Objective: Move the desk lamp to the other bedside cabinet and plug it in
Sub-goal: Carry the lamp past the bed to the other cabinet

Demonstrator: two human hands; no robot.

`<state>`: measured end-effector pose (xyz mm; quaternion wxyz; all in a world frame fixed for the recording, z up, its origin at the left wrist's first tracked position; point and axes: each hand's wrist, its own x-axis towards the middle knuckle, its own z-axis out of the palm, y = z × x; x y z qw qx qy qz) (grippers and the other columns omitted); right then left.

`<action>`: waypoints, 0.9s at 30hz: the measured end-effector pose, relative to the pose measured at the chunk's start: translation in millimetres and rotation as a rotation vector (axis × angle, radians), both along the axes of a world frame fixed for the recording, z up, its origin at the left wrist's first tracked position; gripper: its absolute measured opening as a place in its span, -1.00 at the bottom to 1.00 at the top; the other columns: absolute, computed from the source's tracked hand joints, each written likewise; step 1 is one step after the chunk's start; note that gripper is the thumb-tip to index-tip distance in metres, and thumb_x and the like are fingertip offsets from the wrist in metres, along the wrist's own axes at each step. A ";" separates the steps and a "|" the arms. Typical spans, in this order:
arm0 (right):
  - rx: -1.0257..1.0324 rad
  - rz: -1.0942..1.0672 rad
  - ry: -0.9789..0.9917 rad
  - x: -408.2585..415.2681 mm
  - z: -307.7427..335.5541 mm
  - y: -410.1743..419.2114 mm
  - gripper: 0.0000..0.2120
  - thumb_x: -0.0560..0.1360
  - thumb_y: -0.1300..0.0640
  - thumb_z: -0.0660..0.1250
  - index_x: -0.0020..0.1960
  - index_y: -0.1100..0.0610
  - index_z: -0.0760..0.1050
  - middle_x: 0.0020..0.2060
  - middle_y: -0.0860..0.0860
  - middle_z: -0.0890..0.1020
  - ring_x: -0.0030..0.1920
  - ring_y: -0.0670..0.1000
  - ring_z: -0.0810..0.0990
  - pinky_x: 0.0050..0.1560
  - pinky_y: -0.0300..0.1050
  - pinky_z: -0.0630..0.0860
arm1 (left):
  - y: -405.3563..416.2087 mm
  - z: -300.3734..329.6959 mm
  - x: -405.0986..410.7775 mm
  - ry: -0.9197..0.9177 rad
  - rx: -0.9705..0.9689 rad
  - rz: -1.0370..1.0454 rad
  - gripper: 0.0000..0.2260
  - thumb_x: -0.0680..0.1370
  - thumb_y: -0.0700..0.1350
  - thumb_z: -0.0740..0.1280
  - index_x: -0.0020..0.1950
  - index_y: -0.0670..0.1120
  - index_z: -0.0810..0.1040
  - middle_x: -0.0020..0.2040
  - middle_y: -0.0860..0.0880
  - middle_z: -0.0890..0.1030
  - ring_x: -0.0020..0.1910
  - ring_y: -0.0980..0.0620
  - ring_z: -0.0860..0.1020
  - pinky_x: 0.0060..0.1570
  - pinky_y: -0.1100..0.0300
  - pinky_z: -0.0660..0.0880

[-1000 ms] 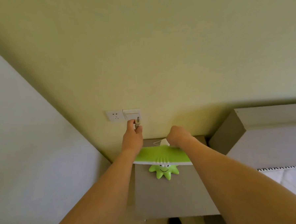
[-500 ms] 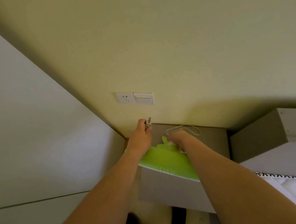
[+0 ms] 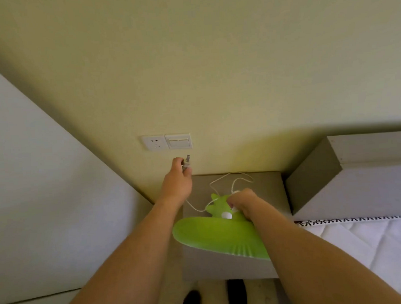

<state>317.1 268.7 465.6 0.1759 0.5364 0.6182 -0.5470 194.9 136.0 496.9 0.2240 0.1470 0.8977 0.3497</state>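
Left hand (image 3: pixel 177 184): from my feed it's raised toward the wall, fingers pinched closed around the plug (image 3: pixel 186 163), prongs pointing up. The plug sits just below the socket, not touching it.
Right hand (image 3: pixel 242 202): down on the lamp, fingers curled closed around the top of it near the little white knob. Looks like a grip, though I can't see the fingertips themselves.
Desk lamp (image 3: pixel 220 233): bright green, wide flat shade tilted toward me, spiky green bit sticking up behind it. It's over the front part of the bedside cabinet (image 3: pixel 268 187); can't tell whether its base is actually resting on the top or not.
Cord (image 3: pixel 231 180): thin white one, looped loose across the cabinet top behind the lamp, then running under my left wrist up to the plug.
Wall socket (image 3: pixel 154 143): white, on the yellowish wall, above the cabinet's left side. Nothing in it.
Switch plate (image 3: pixel 178 141): right beside the socket, touching it on its right.
Bed (image 3: pixel 367 243): white bedding at the right, grey headboard butting up against the cabinet.
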 end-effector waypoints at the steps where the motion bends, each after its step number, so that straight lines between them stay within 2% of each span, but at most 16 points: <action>1: 0.004 -0.016 -0.011 6.7 3.9 -0.6 -0.63 0.40 0.26 0.34 0.20 0.31 0.50 -0.11 0.12 0.50 -0.11 0.07 0.47 -0.08 -0.11 0.46 | 2.6 0.1 2.9 -0.002 0.005 -0.038 -0.75 0.62 0.01 0.11 0.29 0.03 0.30 0.08 -0.15 0.63 0.00 -0.18 0.57 -0.11 0.07 0.41; 5: 0.024 -0.113 -0.028 35.9 9.5 -5.1 -0.64 0.41 0.24 0.34 0.20 0.28 0.50 -0.18 0.08 0.51 -0.12 0.06 0.47 -0.08 -0.12 0.45 | 15.8 -2.0 20.9 -0.028 0.027 -0.177 -0.75 0.62 0.00 0.11 0.29 0.01 0.30 0.08 -0.14 0.64 0.01 -0.19 0.58 -0.09 0.06 0.43; 6: 0.051 -0.214 -0.027 63.5 11.6 -11.8 -0.67 0.42 0.24 0.33 0.18 0.26 0.51 -0.20 0.08 0.51 -0.15 0.06 0.47 -0.10 -0.13 0.44 | 26.1 -2.2 38.7 -0.054 0.031 -0.293 -0.74 0.62 0.00 0.11 0.30 0.00 0.31 0.09 -0.14 0.63 0.02 -0.20 0.59 -0.07 0.03 0.44; 8: 0.090 -0.226 -0.122 82.0 20.6 -18.3 -0.78 0.41 0.24 0.28 0.05 0.23 0.48 -0.22 0.11 0.49 -0.21 0.05 0.48 -0.10 -0.14 0.47 | 35.3 -3.2 53.5 -0.071 0.048 -0.351 -0.75 0.62 -0.02 0.13 0.28 -0.03 0.33 0.09 -0.16 0.64 0.03 -0.21 0.59 -0.02 0.00 0.47; 9: 0.139 -0.278 -0.149 96.8 21.9 -20.9 -0.80 0.40 0.26 0.26 0.02 0.25 0.43 -0.22 0.13 0.49 -0.18 0.05 0.49 -0.06 -0.12 0.50 | 41.1 -1.4 66.0 -0.081 0.058 -0.400 -0.76 0.62 -0.04 0.14 0.27 -0.05 0.34 0.09 -0.16 0.64 0.04 -0.21 0.59 0.00 -0.01 0.47; 11: 0.133 -0.400 -0.160 139.3 25.7 -32.2 -0.70 0.39 0.29 0.24 0.12 0.29 0.40 -0.11 0.18 0.51 -0.06 0.10 0.52 0.01 -0.09 0.53 | 52.0 2.9 101.6 -0.119 0.073 -0.540 -0.76 0.61 -0.05 0.15 0.26 -0.05 0.36 0.11 -0.17 0.64 0.06 -0.21 0.59 0.04 -0.02 0.49; 13: 0.138 -0.508 -0.172 183.4 32.7 -46.4 -0.59 0.38 0.30 0.24 0.23 0.31 0.36 -0.06 0.20 0.51 -0.08 0.13 0.54 -0.12 -0.10 0.50 | 60.2 6.5 140.5 -0.153 0.080 -0.672 -0.77 0.61 -0.04 0.15 0.25 -0.05 0.37 0.11 -0.16 0.63 0.07 -0.21 0.58 0.04 -0.02 0.48; 15: 0.122 -0.655 -0.188 228.2 35.1 -60.9 -0.55 0.34 0.32 0.26 0.22 0.29 0.34 -0.15 0.19 0.50 -0.20 0.11 0.52 -0.31 -0.18 0.44 | 66.2 10.3 180.0 -0.163 0.077 -0.804 -0.77 0.61 -0.04 0.15 0.23 -0.05 0.38 0.09 -0.16 0.64 0.06 -0.21 0.58 0.00 0.00 0.47; 17: 0.124 -0.806 -0.159 272.0 35.1 -80.9 -0.61 0.31 0.34 0.26 0.14 0.30 0.37 -0.17 0.20 0.52 -0.21 0.12 0.52 -0.33 -0.17 0.42 | 71.0 13.1 222.5 -0.170 0.077 -0.921 -0.78 0.61 -0.04 0.15 0.22 -0.06 0.38 0.07 -0.16 0.64 0.04 -0.19 0.58 -0.03 0.01 0.46; 20: 0.116 -0.980 -0.152 333.5 35.0 -113.6 -0.86 0.33 0.31 0.29 -0.15 0.21 0.37 -0.31 0.11 0.46 -0.20 0.11 0.50 -0.20 -0.08 0.49 | 70.6 11.4 288.5 -0.164 0.059 -1.085 -0.80 0.61 -0.07 0.14 0.19 -0.09 0.39 0.08 -0.18 0.64 0.07 -0.20 0.58 0.02 0.00 0.45; 22: 0.120 -1.109 -0.118 383.2 30.5 -142.2 -0.83 0.36 0.27 0.34 -0.28 0.15 0.34 -0.35 0.05 0.43 -0.23 0.08 0.47 -0.14 -0.09 0.48 | 62.1 8.6 343.5 -0.168 0.029 -1.208 -0.81 0.61 -0.05 0.13 0.18 -0.09 0.38 0.09 -0.18 0.63 0.08 -0.22 0.58 0.05 -0.03 0.47; 25: 0.126 -1.265 -0.188 459.5 24.4 -192.7 -0.89 0.34 0.30 0.28 -0.25 0.20 0.34 -0.38 0.09 0.42 -0.36 0.03 0.42 -0.39 -0.25 0.35 | 40.3 2.8 429.9 -0.174 -0.001 -1.359 -0.79 0.61 -0.03 0.14 0.18 -0.09 0.38 0.10 -0.20 0.63 0.09 -0.23 0.57 0.03 -0.03 0.47; 27: 0.135 -1.389 -0.180 511.8 18.7 -232.5 -0.89 0.31 0.31 0.28 -0.29 0.21 0.35 -0.42 0.09 0.42 -0.43 0.01 0.39 -0.46 -0.27 0.29 | 19.2 0.2 493.6 -0.181 -0.024 -1.461 -0.79 0.60 -0.02 0.14 0.16 -0.09 0.39 0.09 -0.19 0.63 0.07 -0.21 0.56 -0.06 0.02 0.43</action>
